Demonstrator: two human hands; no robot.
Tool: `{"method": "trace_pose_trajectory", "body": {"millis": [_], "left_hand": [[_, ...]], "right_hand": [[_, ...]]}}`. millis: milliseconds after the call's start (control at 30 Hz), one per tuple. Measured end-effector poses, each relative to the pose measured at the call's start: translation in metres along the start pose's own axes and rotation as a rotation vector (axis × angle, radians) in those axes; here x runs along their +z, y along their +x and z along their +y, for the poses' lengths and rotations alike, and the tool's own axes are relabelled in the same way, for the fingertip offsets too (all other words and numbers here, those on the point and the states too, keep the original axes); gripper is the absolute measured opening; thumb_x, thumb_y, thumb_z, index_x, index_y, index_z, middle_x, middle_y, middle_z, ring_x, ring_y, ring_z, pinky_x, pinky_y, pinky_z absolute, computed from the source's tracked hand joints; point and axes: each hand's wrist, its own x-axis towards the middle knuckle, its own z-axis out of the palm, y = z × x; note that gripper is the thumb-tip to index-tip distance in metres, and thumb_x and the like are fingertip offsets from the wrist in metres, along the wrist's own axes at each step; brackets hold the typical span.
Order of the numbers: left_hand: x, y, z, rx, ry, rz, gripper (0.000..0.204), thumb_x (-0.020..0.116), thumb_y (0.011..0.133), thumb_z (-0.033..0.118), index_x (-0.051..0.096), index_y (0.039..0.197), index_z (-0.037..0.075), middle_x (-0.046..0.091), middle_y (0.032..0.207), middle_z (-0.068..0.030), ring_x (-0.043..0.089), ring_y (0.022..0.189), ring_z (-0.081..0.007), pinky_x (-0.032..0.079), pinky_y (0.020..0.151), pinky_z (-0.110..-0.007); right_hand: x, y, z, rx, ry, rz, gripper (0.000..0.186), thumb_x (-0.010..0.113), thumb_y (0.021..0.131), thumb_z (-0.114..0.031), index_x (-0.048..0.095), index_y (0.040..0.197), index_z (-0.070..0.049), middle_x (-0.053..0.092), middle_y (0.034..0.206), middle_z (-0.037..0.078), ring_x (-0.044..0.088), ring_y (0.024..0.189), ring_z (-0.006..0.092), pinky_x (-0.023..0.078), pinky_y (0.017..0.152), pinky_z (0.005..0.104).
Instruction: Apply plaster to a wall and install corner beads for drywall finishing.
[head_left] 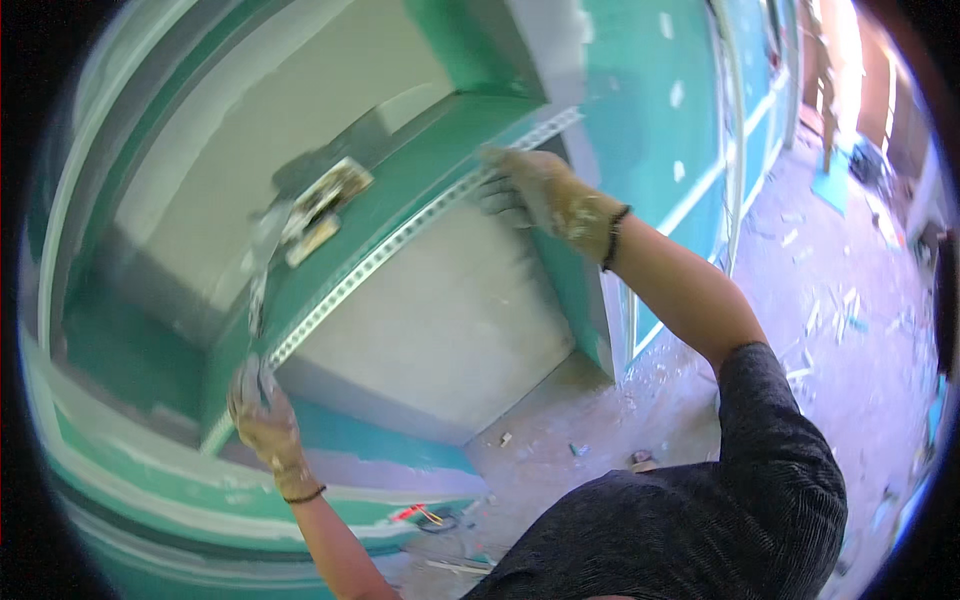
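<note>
A white perforated corner bead runs along the front edge of a green plasterboard shelf. My left hand, in a stained work glove, grips the bead near its lower left end, fingers pointing up at the edge. Toward the upper right end my right hand, gloved too, has its thumb over the bead and its fingers curled beneath. On the shelf lie compound-smeared tools with a pale block or handle; a thin grey blade reaches toward my left hand. Their exact kind is hard to make out.
Side panels and a pale back wall frame the niche. Green boarded walls stand at the right. Scraps and dust litter the floor. A cable with red and yellow ends lies at the lower middle.
</note>
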Motion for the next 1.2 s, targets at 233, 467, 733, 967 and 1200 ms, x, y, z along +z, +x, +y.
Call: {"method": "trace_pose_trajectory", "body": {"millis": [233,467,733,967,1200], "left_hand": [[0.004,0.003,0.028,-0.095,0.03,-0.07,0.03,0.064,0.1,0.015,0.072,0.125,0.001,0.069,0.127,-0.0203,0.065,0.118,-0.0376,0.05,0.105,-0.047],[-0.002,-0.003,0.021,-0.115,0.009,-0.097,0.031,0.061,0.101,0.014,0.071,0.127,0.0,0.069,0.127,-0.0202,0.065,0.118,-0.0375,0.05,0.104,-0.047],[-0.003,0.005,0.027,-0.124,-0.044,-0.115,0.035,0.059,0.1,0.014,0.067,0.13,-0.003,0.069,0.127,-0.0217,0.065,0.116,-0.039,0.051,0.102,-0.048],[-0.008,0.008,0.031,-0.135,0.013,-0.187,0.037,0.057,0.102,0.015,0.066,0.132,-0.005,0.069,0.129,-0.0244,0.066,0.116,-0.039,0.051,0.102,-0.045],[-0.008,0.008,0.031,-0.154,-0.033,-0.202,0.039,0.056,0.102,0.016,0.064,0.133,-0.008,0.068,0.127,-0.0276,0.065,0.115,-0.0394,0.05,0.102,-0.045]], "right_hand": [[-0.027,-0.011,-0.019,0.011,-0.209,-0.041,0.053,0.056,0.102,-0.055,0.069,0.102,-0.004,0.074,0.089,0.011,0.072,0.071,0.0171,0.056,0.061,0.031],[-0.028,-0.018,-0.022,0.013,-0.282,-0.14,0.06,0.049,0.104,-0.055,0.071,0.107,0.001,0.075,0.091,0.013,0.073,0.076,0.0204,0.058,0.065,0.0328],[-0.029,-0.016,-0.023,-0.004,-0.235,-0.129,0.052,0.046,0.108,-0.047,0.071,0.106,-0.001,0.076,0.089,0.012,0.072,0.074,0.0201,0.059,0.068,0.0357],[-0.032,-0.01,-0.018,-0.031,-0.182,-0.15,0.052,0.048,0.106,-0.048,0.073,0.102,-0.002,0.076,0.087,0.012,0.072,0.072,0.019,0.058,0.068,0.0342],[-0.031,-0.007,-0.019,0.009,-0.183,-0.125,0.049,0.049,0.105,-0.045,0.074,0.099,-0.003,0.075,0.079,0.012,0.07,0.067,0.0206,0.057,0.065,0.0353]]}}
